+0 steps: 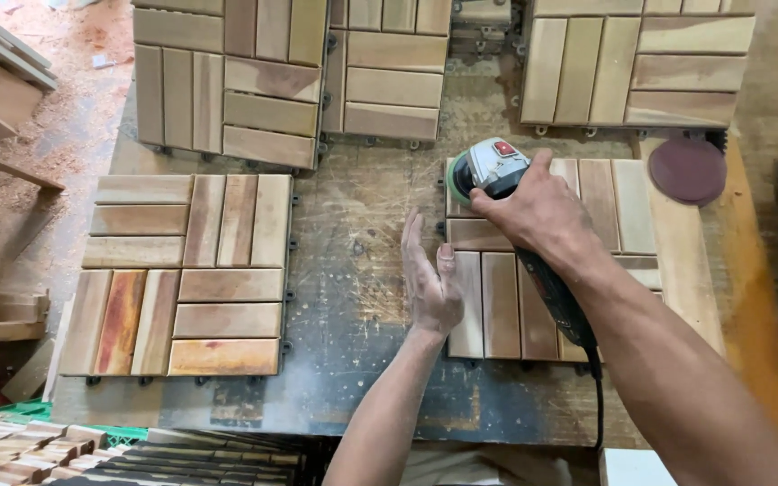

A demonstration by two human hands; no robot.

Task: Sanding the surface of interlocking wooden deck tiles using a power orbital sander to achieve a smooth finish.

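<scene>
Two bare hands over one square slatted wooden deck tile [587, 261] on the scarred workbench [362, 225]: the right hand [538, 211] is wrapped tight around a grey-and-black handheld power sander [493, 171], whose head sits at the tile's eleven o'clock corner. The left hand [431, 283], fingers straight and pressed together, lies flat against the tile's nine o'clock edge. A round maroon sanding disc [688, 169] lies at two o'clock.
</scene>
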